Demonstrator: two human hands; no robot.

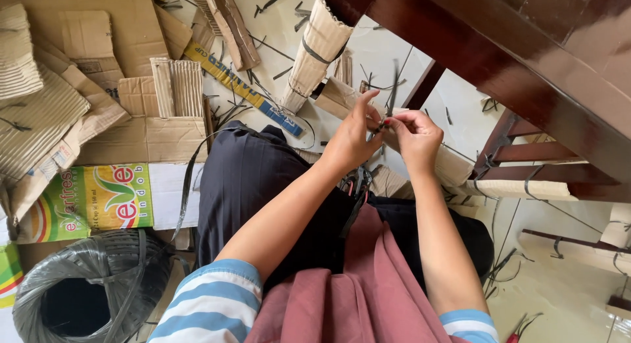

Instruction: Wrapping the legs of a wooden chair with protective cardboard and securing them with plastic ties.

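My left hand (355, 136) and my right hand (414, 136) meet in front of me, fingertips pinched together on a thin black plastic strap (393, 87) that sticks up between them. The strap goes around a cardboard-wrapped leg (453, 167) of a dark brown wooden piece of furniture (526, 60). Another leg wrapped in corrugated cardboard (315, 50) with a black strap tied round it rises behind my hands. Scissors or pliers with dark handles (358, 182) rest on my lap under my wrists.
Flattened cardboard pieces (85, 73) and a printed green and yellow box (85, 202) lie on the left. A coil of black strap (92, 287) sits at the lower left. Cut strap scraps (276, 34) litter the pale floor. Red-handled tool (519, 330) at the bottom right.
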